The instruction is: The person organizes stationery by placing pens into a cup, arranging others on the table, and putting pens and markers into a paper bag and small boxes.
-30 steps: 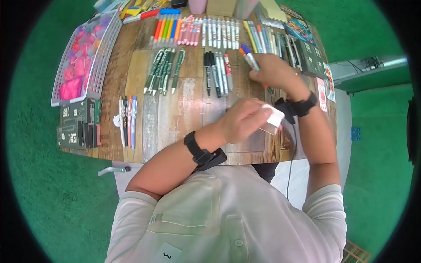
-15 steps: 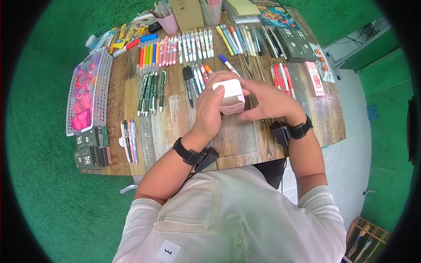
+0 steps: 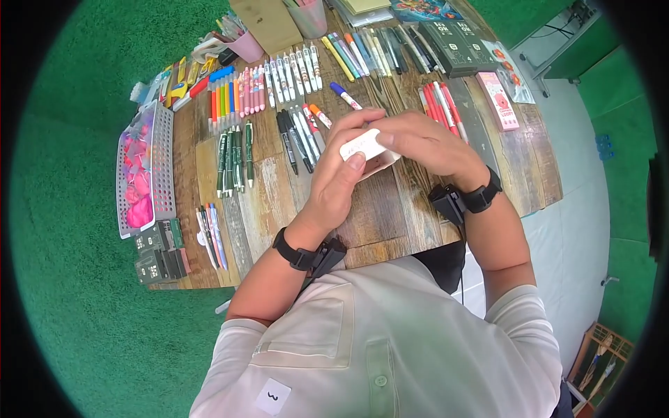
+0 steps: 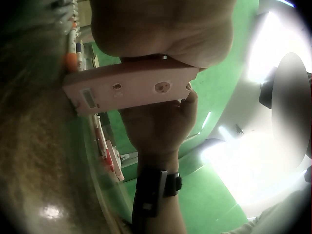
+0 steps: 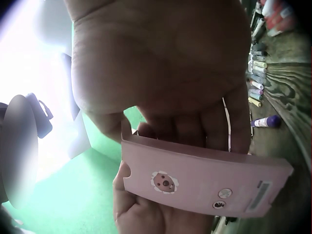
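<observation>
Over the front middle of the table, a pink cardboard box (image 5: 200, 180) stands upright between my two hands. Its white top flap (image 3: 361, 145) is raised, and a small character's face is printed on its side. My left hand (image 3: 333, 188) grips it from the left, thumb on the flap. From the right, my right hand (image 3: 435, 150) holds it too, thumb at the flap's edge and fingers behind the box. Just beyond the hands lie a purple-capped marker (image 3: 345, 95) and an orange-capped marker (image 3: 320, 115).
Left of the hands lie black and grey pens (image 3: 296, 139) and green pens (image 3: 235, 160). Red pens (image 3: 444, 108) and a pink box (image 3: 497, 101) lie to the right. A white basket (image 3: 165, 164) stands at the left edge, dark boxes (image 3: 456, 49) at the back right.
The purple and orange markers, in my right hand at first, now lie on the table. My right hand has come over to the box. The head view has shifted.
</observation>
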Tool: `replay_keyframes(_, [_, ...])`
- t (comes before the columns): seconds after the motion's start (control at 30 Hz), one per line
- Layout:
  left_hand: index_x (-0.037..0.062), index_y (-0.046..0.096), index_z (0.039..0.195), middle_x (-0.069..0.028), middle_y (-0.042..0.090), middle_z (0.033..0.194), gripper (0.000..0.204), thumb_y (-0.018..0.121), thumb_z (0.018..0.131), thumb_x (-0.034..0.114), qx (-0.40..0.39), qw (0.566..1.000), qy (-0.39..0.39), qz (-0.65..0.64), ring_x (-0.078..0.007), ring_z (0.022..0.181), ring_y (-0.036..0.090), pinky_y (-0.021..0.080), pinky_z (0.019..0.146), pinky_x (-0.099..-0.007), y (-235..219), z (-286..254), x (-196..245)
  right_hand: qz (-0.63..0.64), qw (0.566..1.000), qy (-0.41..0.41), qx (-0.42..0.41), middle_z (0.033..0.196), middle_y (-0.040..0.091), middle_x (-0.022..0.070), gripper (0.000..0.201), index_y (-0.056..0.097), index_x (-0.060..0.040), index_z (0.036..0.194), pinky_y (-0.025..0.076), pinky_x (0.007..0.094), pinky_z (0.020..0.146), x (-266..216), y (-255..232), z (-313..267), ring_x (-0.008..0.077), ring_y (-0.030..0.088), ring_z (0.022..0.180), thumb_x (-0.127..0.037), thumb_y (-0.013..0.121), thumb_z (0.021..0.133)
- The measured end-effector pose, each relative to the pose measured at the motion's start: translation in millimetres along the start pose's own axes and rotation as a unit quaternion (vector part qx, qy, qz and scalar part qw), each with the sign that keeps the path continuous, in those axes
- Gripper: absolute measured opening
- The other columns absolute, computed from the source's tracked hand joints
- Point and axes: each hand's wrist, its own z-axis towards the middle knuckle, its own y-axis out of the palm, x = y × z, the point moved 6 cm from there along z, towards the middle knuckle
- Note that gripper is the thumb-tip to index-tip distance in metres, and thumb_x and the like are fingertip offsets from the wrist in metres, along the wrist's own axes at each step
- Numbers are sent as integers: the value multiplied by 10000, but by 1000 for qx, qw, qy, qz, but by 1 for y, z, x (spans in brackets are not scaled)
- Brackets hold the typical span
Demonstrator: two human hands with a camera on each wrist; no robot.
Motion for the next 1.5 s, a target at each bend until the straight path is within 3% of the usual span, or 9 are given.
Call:
replay_keyframes(0.23, [24, 576, 1320, -173, 469, 1471, 355, 523, 1074, 273, 77, 993, 83, 29, -288, 1330, 492, 411, 1111, -429, -15, -3, 6, 31, 996, -41, 73, 958, 704, 139, 415, 632, -17, 1113, 508, 399, 811, -12, 3, 1, 314, 655, 904, -398, 472, 1075])
replay_keyframes(0.53, [30, 647, 1335, -145, 573, 1349, 319, 567, 1053, 156, 92, 954, 103, 266, -251, 1242, 567, 429, 1084, -376, -28, -11, 35, 169, 964, -88, 184, 1036, 692, 68, 247, 543, -59, 1199, 528, 264, 749, 1, 7, 8, 84, 649, 895, -188, 661, 1025])
replay_keyframes(0.8, [34, 582, 1434, -74, 679, 1133, 401, 566, 1034, 15, 160, 967, -24, 196, -118, 959, 652, 534, 829, -255, -39, -16, 24, -122, 949, -201, 209, 1004, 720, 73, 165, 655, -47, 1058, 559, 297, 732, -21, 2, 4, 194, 702, 826, -53, 710, 903])
replay_keyframes(0.93, [49, 462, 1516, -97, 680, 1119, 488, 547, 1036, 14, 161, 962, 22, 220, -116, 919, 672, 580, 738, -256, -42, -11, 14, -125, 954, -146, 229, 1037, 721, 93, 331, 647, -55, 1148, 559, 331, 752, -27, 1, -3, 230, 716, 871, -98, 759, 840])
replay_keyframes(1.13, [76, 406, 1404, -145, 629, 1134, 394, 516, 1033, 0, 223, 965, -109, -85, -189, 915, 707, 639, 752, -298, -36, -14, -9, -327, 923, -80, 187, 1083, 701, 132, 562, 602, -61, 1249, 544, 420, 823, -36, 9, -32, 332, 689, 964, -168, 827, 745])
replay_keyframes(1.23, [68, 509, 1266, -126, 615, 1155, 288, 574, 996, -10, 131, 966, -214, -60, -188, 918, 700, 614, 744, -275, -27, -19, -22, -314, 935, 45, 158, 1076, 688, 156, 548, 613, -48, 1227, 539, 431, 846, -19, 12, -48, 366, 666, 976, -141, 820, 729])
replay_keyframes(1.3, [60, 613, 1136, -95, 618, 1156, 231, 665, 923, -14, 80, 944, -75, 310, -159, 919, 684, 575, 737, -265, -30, -15, 0, -286, 943, 69, 153, 1079, 676, 175, 515, 622, -37, 1202, 536, 435, 870, -16, 12, -57, 371, 664, 999, -120, 809, 730])
replay_keyframes(1.33, [45, 680, 978, -51, 637, 1119, 143, 732, 855, -8, 120, 938, -66, 318, -134, 914, 662, 533, 729, -266, -35, -12, 12, -285, 944, 74, 147, 1111, 669, 174, 473, 628, -32, 1183, 536, 439, 887, -12, 12, -60, 373, 659, 1019, -96, 792, 744])
replay_keyframes(1.5, [50, 732, 976, -23, 688, 938, 117, 738, 865, 13, 59, 927, -89, 359, -125, 824, 651, 519, 720, -269, -58, 7, 39, -290, 946, 70, 124, 1155, 663, 151, 446, 627, -37, 1180, 527, 437, 918, -3, 18, -69, 370, 637, 1082, -36, 769, 757])
